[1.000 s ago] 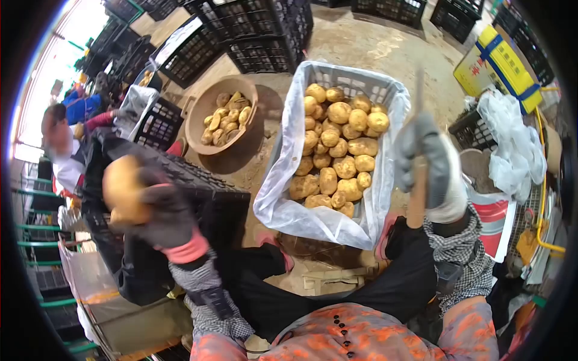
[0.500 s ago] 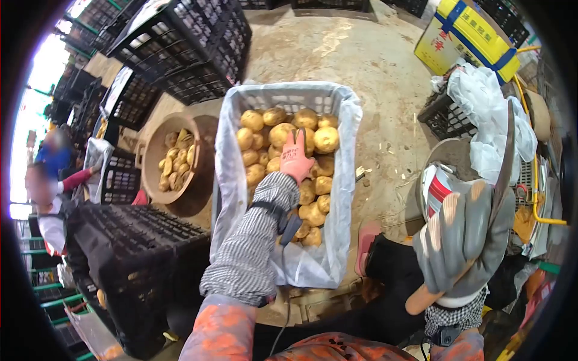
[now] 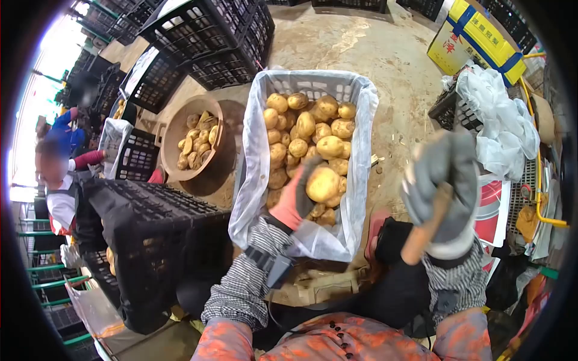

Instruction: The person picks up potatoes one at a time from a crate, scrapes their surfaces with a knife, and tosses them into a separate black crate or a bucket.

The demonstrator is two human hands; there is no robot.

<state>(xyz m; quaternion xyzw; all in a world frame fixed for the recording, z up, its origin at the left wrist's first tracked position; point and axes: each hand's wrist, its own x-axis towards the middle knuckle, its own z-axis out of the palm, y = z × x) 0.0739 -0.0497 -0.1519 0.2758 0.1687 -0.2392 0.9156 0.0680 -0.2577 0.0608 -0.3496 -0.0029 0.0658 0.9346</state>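
My left hand (image 3: 296,197), in a pink and black glove, grips a large yellow potato (image 3: 323,184) just above the near end of the potato crate (image 3: 361,99). That crate is lined with a white plastic bag and holds several potatoes. My right hand (image 3: 442,180), in a grey glove, is closed around the wooden handle of a knife (image 3: 421,236), held to the right of the crate; the blade is hidden behind the glove.
A brown tub (image 3: 174,135) with cut potato pieces stands left of the crate. A black crate (image 3: 144,240) sits close at my left, and more black crates (image 3: 211,42) are stacked behind. White bags (image 3: 506,129) and a yellow box (image 3: 475,39) lie at right. Another person (image 3: 57,180) works at far left.
My left hand reached into the crate among the potatoes, closed on a large potato and pulled it back toward me. My right hand shifted with the knife; the blade has gone out of sight.
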